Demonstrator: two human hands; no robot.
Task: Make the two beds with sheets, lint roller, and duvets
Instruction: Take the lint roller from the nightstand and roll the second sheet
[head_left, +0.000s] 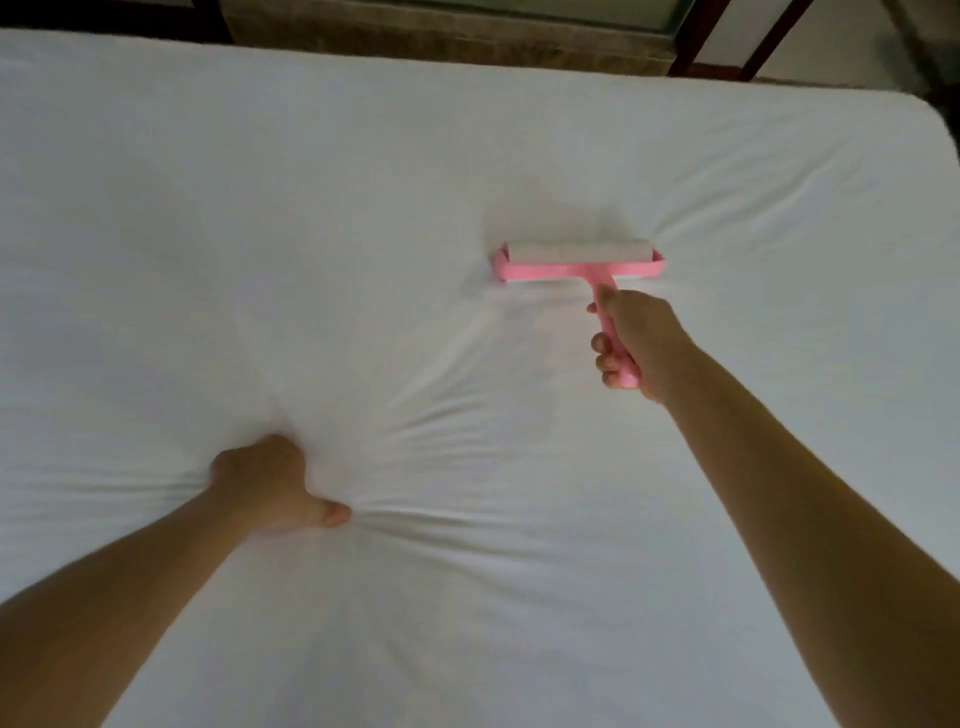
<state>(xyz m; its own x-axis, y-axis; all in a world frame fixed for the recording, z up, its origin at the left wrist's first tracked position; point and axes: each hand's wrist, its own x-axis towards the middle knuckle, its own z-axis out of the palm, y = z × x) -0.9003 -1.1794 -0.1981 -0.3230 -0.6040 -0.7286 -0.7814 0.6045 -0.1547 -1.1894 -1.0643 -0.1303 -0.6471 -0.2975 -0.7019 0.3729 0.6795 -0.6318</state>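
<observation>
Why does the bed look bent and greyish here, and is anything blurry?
Head view: the wide lens bows the far edge of the sheet; dim, soft light greys it, with no glare; a faint shadow lies just beyond the lint roller; the left hand looks slightly smeared.

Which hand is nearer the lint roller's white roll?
Right. The right hand grips the lint roller by its pink handle, just short of the roll. The left hand is well away toward the lower left, bunching the sheet.

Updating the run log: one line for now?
right hand: grips lint roller | left hand: presses sheet | lint roller: on sheet
</observation>
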